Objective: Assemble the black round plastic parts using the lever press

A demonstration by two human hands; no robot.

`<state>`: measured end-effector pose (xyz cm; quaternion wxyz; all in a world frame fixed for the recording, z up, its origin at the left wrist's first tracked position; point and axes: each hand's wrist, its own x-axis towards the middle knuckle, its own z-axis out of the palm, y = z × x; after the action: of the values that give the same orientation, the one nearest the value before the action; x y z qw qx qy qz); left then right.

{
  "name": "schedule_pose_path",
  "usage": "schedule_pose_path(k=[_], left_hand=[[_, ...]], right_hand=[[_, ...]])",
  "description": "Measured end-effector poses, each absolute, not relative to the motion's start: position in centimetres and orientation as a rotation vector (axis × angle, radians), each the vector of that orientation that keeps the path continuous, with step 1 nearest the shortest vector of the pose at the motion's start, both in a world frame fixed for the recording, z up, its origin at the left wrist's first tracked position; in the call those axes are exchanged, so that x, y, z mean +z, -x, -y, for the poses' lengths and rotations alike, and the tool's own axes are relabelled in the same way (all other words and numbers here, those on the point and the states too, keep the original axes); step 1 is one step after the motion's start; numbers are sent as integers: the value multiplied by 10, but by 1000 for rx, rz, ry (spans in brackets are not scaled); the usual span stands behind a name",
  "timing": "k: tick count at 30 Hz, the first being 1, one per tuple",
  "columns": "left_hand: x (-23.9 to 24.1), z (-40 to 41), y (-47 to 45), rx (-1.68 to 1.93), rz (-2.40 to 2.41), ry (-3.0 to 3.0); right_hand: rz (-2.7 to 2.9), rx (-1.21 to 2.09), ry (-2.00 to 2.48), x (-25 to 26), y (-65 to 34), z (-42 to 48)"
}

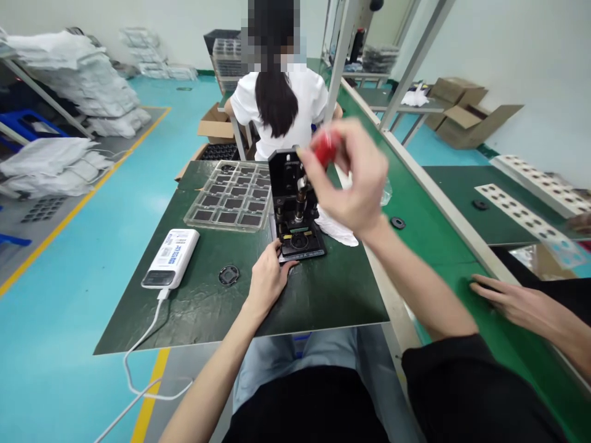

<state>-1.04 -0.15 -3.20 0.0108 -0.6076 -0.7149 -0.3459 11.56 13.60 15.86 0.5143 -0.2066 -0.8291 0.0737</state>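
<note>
A small black press stands in the middle of the dark green mat. My right hand is raised and closed around the red knob of the press lever. My left hand rests on the mat with its fingers pinched at the front left corner of the press base; what they pinch is too small to name. A black ring-shaped part lies on the mat just left of that hand.
A clear tray of dark square parts lies behind the press, a white power bank with a cable to the left, white cloth to the right. Another person's hand lies on the green belt. A person in white sits ahead.
</note>
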Motion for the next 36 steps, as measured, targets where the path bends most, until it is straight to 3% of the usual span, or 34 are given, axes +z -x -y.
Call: schedule_pose_path(k=[4, 7, 11, 15, 18, 21, 23, 28, 33, 36], left_hand=[[-32, 1, 11, -1077, 2222, 1896], [-31, 2, 11, -1062, 2221, 1905], [-31, 2, 12, -1043, 2196, 1918], [-30, 3, 12, -1033, 2171, 1937], [-29, 6, 11, -1038, 2146, 1938], [-30, 10, 11, -1039, 2103, 1945], [-33, 13, 12, -1048, 2076, 1966], [-43, 15, 13, -1038, 2013, 1970], [-43, 11, 19, -1011, 1918, 1944], [-40, 7, 21, -1031, 1904, 1967]], right_hand=[[1847, -198, 392, 78, -123, -122], [1805, -310, 252, 64, -125, -126], [1865, -165, 259, 117, -127, -134], [2044, 309, 480, 180, -105, -186], [2163, 610, 536, 189, -89, -231], [1920, 628, 602, 155, -95, -229], [1721, 431, 720, 117, -112, -202], [2024, 244, 790, 32, -139, -115], [2634, 78, 1240, 36, -115, -95], [2741, 128, 1257, 49, -108, -107]])
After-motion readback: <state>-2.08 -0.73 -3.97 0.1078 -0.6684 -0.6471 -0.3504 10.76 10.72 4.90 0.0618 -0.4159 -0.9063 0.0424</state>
